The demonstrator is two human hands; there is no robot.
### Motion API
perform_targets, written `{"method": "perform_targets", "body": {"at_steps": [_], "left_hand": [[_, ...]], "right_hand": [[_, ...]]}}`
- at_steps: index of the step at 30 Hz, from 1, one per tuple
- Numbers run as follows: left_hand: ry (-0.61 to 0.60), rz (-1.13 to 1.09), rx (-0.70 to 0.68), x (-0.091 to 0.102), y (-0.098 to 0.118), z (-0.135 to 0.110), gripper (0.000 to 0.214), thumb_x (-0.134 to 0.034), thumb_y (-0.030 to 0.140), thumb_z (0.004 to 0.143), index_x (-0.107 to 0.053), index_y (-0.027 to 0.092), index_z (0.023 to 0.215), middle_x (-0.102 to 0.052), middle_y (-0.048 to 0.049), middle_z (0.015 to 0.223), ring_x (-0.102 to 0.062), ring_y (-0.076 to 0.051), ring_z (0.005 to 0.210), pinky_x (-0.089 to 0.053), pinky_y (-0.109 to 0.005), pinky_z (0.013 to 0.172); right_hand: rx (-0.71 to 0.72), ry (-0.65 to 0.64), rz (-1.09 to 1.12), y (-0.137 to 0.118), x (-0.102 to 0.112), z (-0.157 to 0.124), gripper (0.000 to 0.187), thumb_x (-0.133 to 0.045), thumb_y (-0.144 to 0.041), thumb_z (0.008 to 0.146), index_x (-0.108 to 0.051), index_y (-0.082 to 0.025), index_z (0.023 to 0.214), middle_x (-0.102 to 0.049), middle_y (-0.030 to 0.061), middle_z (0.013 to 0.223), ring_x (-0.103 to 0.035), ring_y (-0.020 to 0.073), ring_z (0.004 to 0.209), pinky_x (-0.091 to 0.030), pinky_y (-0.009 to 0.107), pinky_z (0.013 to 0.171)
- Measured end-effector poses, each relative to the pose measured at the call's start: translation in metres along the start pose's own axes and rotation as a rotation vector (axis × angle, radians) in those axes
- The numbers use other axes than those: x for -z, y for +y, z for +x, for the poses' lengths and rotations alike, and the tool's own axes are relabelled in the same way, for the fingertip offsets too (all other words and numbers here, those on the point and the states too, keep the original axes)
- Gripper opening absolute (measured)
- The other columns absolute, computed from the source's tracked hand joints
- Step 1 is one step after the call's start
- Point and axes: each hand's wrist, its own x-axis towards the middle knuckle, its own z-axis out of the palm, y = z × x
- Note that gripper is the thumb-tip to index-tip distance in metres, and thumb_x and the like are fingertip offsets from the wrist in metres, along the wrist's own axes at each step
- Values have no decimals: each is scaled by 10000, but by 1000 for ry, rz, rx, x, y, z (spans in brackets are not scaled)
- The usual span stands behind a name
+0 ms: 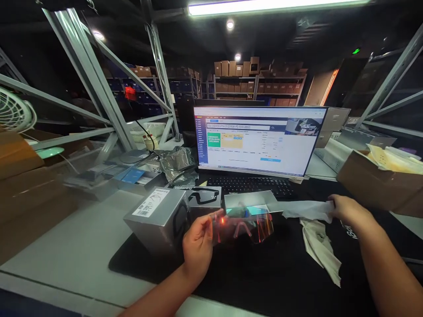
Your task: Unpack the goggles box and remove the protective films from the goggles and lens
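Observation:
Pinched at one end by my left hand is a pair of sunglasses with an orange-red mirrored shield lens, held above the black desk mat. To the right, my right hand has its fingers closed on the end of a whitish translucent sleeve. Below that sleeve a crumpled beige cloth lies on the mat. Behind the glasses is a silver box, partly hidden by them. Left of my left hand stands a larger silver box with a white label, close to another box with a glasses picture.
A lit monitor and a black keyboard stand behind the boxes. Crumpled plastic bags lie at left of the screen. On the right is an open cardboard box with papers inside. A fan is at far left.

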Motion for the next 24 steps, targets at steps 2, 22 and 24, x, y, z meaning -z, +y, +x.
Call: {"method": "perform_targets", "body": {"at_steps": [2, 22, 24], "left_hand": [[-11, 5, -37, 0, 0, -1, 263, -609, 406, 934, -719, 184, 1022, -752, -88, 1109, -719, -216, 985, -583, -319, 881], [-116, 61, -97, -2, 6, -8, 202, -589, 293, 956, -736, 200, 1060, -766, -77, 1111, -740, -204, 982, -601, -287, 854], [-131, 84, -154, -1, 10, -7, 197, -575, 266, 961, -736, 199, 1055, -768, -82, 1104, -743, -200, 975, -598, -291, 861]], "right_hand": [[43, -13, -44, -17, 4, -7, 309, -754, -221, 593, -743, -137, 889, -722, 224, 953, -682, 449, 909, -518, 581, 783], [315, -511, 1013, -161, -53, -102, 130, -788, -363, 785, -820, -256, 853, -772, 79, 902, -708, 212, 815, -584, 314, 739], [222, -525, 1033, -162, -54, -102, 154, -812, -382, 748, -821, -245, 816, -775, 82, 895, -712, 217, 805, -590, 315, 728]]}}
